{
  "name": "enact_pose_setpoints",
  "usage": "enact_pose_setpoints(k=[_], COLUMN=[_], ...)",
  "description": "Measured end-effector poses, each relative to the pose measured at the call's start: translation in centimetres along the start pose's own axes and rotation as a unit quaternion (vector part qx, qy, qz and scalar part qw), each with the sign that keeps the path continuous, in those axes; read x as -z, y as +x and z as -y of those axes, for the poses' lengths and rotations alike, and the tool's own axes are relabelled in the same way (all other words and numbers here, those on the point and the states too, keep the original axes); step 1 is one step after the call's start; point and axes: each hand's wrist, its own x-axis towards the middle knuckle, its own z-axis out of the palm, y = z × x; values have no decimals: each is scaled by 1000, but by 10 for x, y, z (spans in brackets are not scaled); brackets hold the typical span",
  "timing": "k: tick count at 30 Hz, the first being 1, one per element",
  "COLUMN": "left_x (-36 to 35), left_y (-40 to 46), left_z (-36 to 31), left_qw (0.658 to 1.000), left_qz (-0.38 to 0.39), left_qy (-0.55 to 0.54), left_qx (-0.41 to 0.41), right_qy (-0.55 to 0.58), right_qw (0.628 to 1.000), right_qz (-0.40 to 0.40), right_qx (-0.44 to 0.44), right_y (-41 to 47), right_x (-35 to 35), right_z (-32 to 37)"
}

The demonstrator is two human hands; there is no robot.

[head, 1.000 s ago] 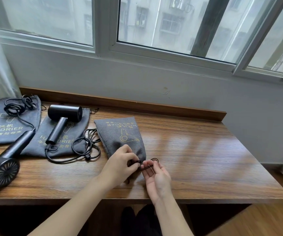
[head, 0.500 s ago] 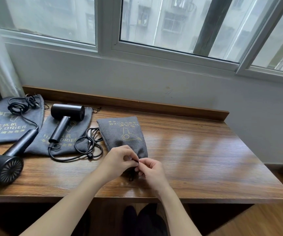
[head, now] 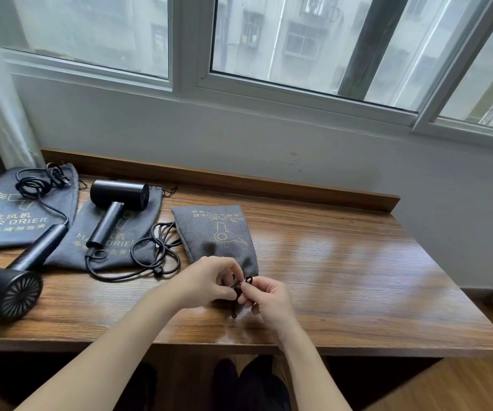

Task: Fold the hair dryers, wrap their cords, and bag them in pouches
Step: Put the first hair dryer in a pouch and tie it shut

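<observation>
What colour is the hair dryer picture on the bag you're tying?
Gold-yellow, printed on the dark grey pouch; the head view shows it.

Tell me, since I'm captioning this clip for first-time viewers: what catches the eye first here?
Both hands meet at the near middle of the wooden table: the left hand and right hand pinch the black drawstring at the mouth of a filled grey pouch. To the left, two black hair dryers lie unfolded on flat pouches, cords loose.
</observation>
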Motion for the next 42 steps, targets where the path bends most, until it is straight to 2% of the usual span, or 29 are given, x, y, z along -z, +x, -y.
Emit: enact_pose_setpoints(k=[6,12,16,19,21,23,25,33,38,42], left_x=[15,11,7,11,10,5,-1,-25,-25,-29], left_y=[-2,-5,-9,-13,-11,-7,-3,1,2,2], left_z=[-1,-4,-1,-2,-2,-4,-4,-4,-6,-4], left_qw=[997,996,989,962,967,981,983,981,983,979], left_qz=[11,-23,76,160,92,-40,-112,-151,-146,-162], left_qy=[29,57,78,166,195,153,110,104,67,77], left_qx=[69,66,99,147,138,109,91,70,91,93], right_qy=[26,53,70,77,76,69,59,53,65,72], right_qw=[998,995,993,992,992,992,993,994,992,991], right_qz=[-23,-49,-46,-49,-48,-48,-46,-52,-60,-56], right_qx=[-49,-76,-88,-91,-93,-91,-89,-82,-88,-93], right_y=[3,0,-4,-4,-5,-5,-7,-8,-7,-6], right_x=[-2,-6,-6,-6,-7,-7,-8,-10,-10,-10], right_z=[5,9,12,12,13,14,16,16,17,17])
